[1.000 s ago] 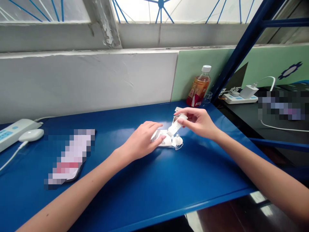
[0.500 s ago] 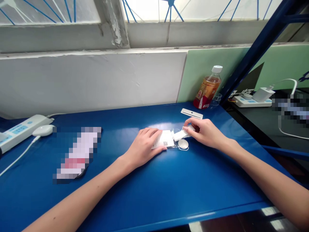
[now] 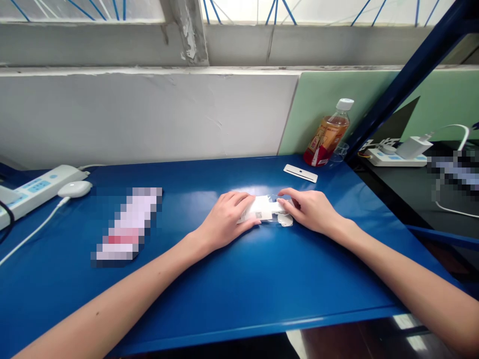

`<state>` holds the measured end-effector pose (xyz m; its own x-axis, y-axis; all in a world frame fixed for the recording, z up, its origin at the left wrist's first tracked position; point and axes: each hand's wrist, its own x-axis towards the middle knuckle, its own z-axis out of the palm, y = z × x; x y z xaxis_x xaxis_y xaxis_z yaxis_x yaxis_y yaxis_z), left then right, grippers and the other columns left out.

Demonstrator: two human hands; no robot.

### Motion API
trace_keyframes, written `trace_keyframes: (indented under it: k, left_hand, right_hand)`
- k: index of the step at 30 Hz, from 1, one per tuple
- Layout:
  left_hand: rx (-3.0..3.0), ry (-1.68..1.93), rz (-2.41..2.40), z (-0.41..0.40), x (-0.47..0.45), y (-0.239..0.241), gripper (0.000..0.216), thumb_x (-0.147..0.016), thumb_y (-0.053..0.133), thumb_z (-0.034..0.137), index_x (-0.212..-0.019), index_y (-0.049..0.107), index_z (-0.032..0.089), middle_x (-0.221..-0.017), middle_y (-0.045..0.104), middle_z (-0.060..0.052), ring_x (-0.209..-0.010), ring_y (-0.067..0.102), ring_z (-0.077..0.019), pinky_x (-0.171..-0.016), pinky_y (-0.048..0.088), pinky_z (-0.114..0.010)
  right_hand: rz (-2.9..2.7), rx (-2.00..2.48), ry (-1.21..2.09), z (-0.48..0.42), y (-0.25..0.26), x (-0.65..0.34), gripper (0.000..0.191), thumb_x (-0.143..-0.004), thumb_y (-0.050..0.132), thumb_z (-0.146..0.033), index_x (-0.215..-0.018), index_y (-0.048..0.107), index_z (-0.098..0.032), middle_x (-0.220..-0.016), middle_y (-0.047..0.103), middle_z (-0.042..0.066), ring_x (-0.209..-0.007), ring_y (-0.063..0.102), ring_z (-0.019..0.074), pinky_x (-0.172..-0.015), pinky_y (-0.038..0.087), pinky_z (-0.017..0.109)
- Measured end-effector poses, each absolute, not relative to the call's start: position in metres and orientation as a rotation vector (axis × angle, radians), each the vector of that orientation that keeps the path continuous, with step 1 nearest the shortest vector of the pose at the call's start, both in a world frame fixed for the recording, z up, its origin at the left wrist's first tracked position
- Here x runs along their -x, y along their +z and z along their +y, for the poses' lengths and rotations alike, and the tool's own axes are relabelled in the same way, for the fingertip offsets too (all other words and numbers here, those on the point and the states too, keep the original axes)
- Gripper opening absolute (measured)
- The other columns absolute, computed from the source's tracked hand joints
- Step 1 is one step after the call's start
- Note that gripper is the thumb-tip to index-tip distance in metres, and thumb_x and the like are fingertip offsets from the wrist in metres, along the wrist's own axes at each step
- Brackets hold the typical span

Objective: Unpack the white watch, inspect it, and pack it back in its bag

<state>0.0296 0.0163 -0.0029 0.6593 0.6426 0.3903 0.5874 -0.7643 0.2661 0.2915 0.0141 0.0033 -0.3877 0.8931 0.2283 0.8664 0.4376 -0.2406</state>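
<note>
A white printed packet with a small square code and clear plastic around it lies on the blue desk. Along its left side, my left hand grips it between the thumb below and the fingers above. At the packet's right end my right hand has thumb and forefinger closed on a small white strip, whose far end is hidden under the fingers. Just below that strip rests a round white tag with a bead chain, partly covered by my right thumb.
Beyond my right hand lies a white card with a dark slot. A drink bottle stands at the back right. To the left are a phone, a power strip and a white charging puck with its cable.
My right hand has moved left and lower with the white strip, closer to the packet, and now covers part of the round tag. My left hand keeps its hold. The view has shifted slightly.
</note>
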Motion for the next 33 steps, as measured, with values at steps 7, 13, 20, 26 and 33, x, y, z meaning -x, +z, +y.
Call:
trace_keyframes:
  k: [7,13,20,26,33]
  left_hand:
    - [-2.751,0.69,1.033,0.015,-0.029,-0.002,0.047,-0.095,0.057,0.046,-0.128,0.055,0.013,-0.125,0.062,-0.017,-0.115,0.057,-0.0305,-0.097,0.047,-0.048]
    - [-2.751,0.693,1.017,0.016,-0.028,-0.004,0.047,-0.094,0.059,0.045,-0.128,0.054,0.013,-0.126,0.062,-0.016,-0.115,0.056,-0.0301,-0.097,0.047,-0.047]
    - [-2.741,0.719,1.013,0.017,-0.027,-0.006,0.046,-0.093,0.061,0.044,-0.127,0.056,0.013,-0.125,0.063,-0.015,-0.114,0.057,-0.0297,-0.097,0.047,-0.047]
    - [-2.745,0.741,1.034,0.017,-0.028,-0.006,0.046,-0.092,0.063,0.043,-0.126,0.057,0.013,-0.124,0.063,-0.016,-0.113,0.058,-0.03,-0.097,0.047,-0.047]
    - [-2.731,0.741,1.063,0.016,-0.029,-0.005,0.046,-0.093,0.062,0.044,-0.126,0.057,0.013,-0.124,0.064,-0.016,-0.113,0.058,-0.0299,-0.098,0.047,-0.047]
  right_hand:
    - [-2.48,1.117,0.085,0.019,0.023,-0.314,0.034,-0.095,0.054,-0.041,-0.115,0.069,-0.018,-0.111,0.071,0.012,-0.095,0.069,0.025,-0.078,0.053,0.035]
    - [-2.571,0.903,0.18,0.022,0.019,-0.32,0.021,-0.095,0.058,-0.031,-0.105,0.075,-0.023,-0.102,0.075,0.006,-0.086,0.07,0.0209,-0.077,0.055,0.034]
    - [-2.412,0.843,0.179,0.02,-0.002,-0.302,0.019,-0.096,0.056,-0.023,-0.101,0.074,-0.021,-0.101,0.075,0.009,-0.087,0.07,0.0205,-0.076,0.057,0.034]
    - [-2.391,0.857,-0.016,0.021,0.005,-0.306,0.014,-0.093,0.061,-0.025,-0.094,0.075,-0.02,-0.098,0.076,0.008,-0.087,0.071,0.023,-0.08,0.056,0.038]
    - [-2.592,0.94,-0.009,0.017,0.022,-0.317,0.022,-0.095,0.057,-0.029,-0.105,0.074,-0.02,-0.1,0.078,0.008,-0.087,0.073,0.0231,-0.076,0.056,0.034]
